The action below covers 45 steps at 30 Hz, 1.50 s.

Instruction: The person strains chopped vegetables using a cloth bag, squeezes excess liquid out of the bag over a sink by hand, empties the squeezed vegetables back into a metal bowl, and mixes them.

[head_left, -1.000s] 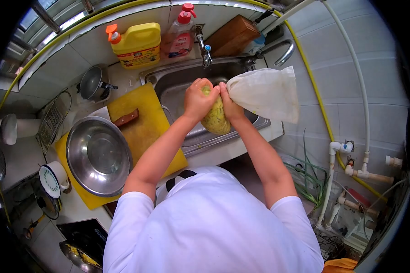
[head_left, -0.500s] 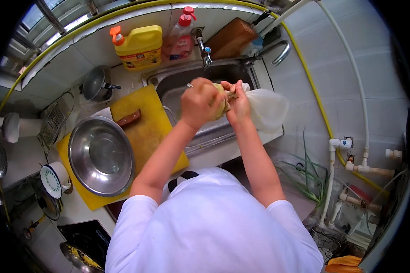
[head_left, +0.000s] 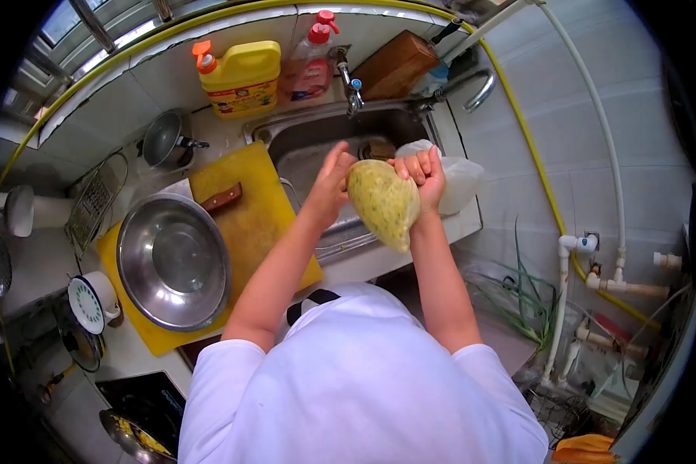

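Left hand (head_left: pixel 423 176) grips a bag (head_left: pixel 398 224) of yellow-green pulp (head_left: pixel 379 193).

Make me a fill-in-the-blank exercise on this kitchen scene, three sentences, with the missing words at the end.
1. The person's ____ hand grips the gathered end of the filled cloth bag.
2. The large metal bowl rests on a cutting board whose color is ____.
3. The clear bottle behind the sink has a pump top that is ____.
Missing words, in order: left; yellow; red.
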Motion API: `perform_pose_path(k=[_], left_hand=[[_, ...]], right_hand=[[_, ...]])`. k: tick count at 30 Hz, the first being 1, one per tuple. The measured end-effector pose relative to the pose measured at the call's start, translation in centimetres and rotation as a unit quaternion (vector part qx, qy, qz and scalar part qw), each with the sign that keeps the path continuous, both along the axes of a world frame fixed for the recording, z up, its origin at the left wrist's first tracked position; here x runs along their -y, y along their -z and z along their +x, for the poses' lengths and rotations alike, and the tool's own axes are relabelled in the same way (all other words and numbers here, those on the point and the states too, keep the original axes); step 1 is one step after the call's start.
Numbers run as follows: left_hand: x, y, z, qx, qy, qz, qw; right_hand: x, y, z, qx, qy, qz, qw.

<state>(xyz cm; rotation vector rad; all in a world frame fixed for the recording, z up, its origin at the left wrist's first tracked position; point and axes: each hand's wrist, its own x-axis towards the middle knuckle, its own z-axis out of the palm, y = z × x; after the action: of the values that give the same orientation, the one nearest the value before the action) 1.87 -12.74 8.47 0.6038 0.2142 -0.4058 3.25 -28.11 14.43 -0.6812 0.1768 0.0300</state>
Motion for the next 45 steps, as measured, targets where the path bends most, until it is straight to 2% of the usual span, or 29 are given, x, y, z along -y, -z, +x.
perform_pose_path(k=[1,3,5,7,8,9,10,11,13,14,16,18,19,28,33,37,40,41,43,45], left_hand=[[-0.1,-0.2,0.0,0.001,-0.002,0.0,1.0],[-0.1,-1.1,-0.5,0.116,0.117,-0.182,0.969],[0.2,-1.1,-0.5,0.14,0.088,-0.161,0.973],[0.0,-1.3,-0.4,0.169,0.074,-0.092,0.979],[0.0,-1.5,-0.5,0.168,0.074,-0.092,0.979],[-0.2,-1.7,-0.6,0.182,0.064,-0.01,0.981],[-0.4,-2.0,-0.6,0.197,0.053,0.073,0.976],[-0.3,-2.2,-0.6,0.195,0.053,0.072,0.977],[0.2,-2.7,-0.7,0.237,0.032,0.246,0.939],[0.4,-3.1,-0.7,0.236,0.032,0.246,0.939],[0.8,-3.7,-0.5,0.29,-0.047,0.377,0.879],[1.3,-3.7,-0.2,0.299,-0.071,0.398,0.864],[1.4,-3.8,0.0,0.308,-0.095,0.42,0.849],[2.5,-3.3,1.4,0.299,-0.167,0.479,0.808],[3.1,-2.0,2.3,0.27,-0.182,0.482,0.813],[3.0,-1.6,2.6,0.235,-0.164,0.495,0.821],[3.0,-1.3,3.0,0.227,-0.145,0.501,0.822],[3.0,-1.2,3.1,0.228,-0.145,0.501,0.822],[3.1,-1.1,3.3,0.206,-0.132,0.501,0.83],[3.2,-0.8,3.6,0.193,-0.128,0.49,0.84]], right_hand=[[-0.1,-0.2,0.0,0.034,-0.036,0.012,0.999],[-0.2,-0.4,0.1,0.053,-0.055,0.021,0.997],[-0.2,-0.9,0.1,0.023,-0.062,-0.04,0.997],[-0.6,-2.1,0.5,0.001,-0.058,-0.054,0.997],[-0.5,-2.3,0.6,-0.05,-0.062,-0.072,0.994],[-0.5,-2.4,0.7,-0.102,-0.066,-0.089,0.989],[-0.3,-2.2,0.9,-0.103,-0.068,-0.089,0.988],[0.1,-1.9,0.9,-0.086,-0.084,-0.105,0.987],[0.6,-1.1,1.0,-0.072,-0.099,-0.12,0.985],[0.8,-0.7,1.2,-0.066,-0.087,-0.165,0.98],[0.8,-0.3,1.4,-0.062,-0.075,-0.211,0.973],[0.3,-0.2,1.8,-0.066,-0.041,-0.287,0.955],[0.1,-0.2,1.9,-0.067,-0.04,-0.286,0.955],[-0.4,1.2,3.2,-0.039,0.012,-0.41,0.911],[-0.5,2.4,3.5,-0.036,0.032,-0.535,0.844],[-0.6,2.9,3.5,-0.035,0.031,-0.554,0.831],[0.0,4.2,3.8,-0.065,-0.001,-0.592,0.803],[0.4,6.0,4.2,-0.04,0.039,-0.631,0.774],[0.2,6.2,4.3,-0.014,0.079,-0.667,0.74],[0.1,5.5,3.9,0.022,0.059,-0.692,0.719]])
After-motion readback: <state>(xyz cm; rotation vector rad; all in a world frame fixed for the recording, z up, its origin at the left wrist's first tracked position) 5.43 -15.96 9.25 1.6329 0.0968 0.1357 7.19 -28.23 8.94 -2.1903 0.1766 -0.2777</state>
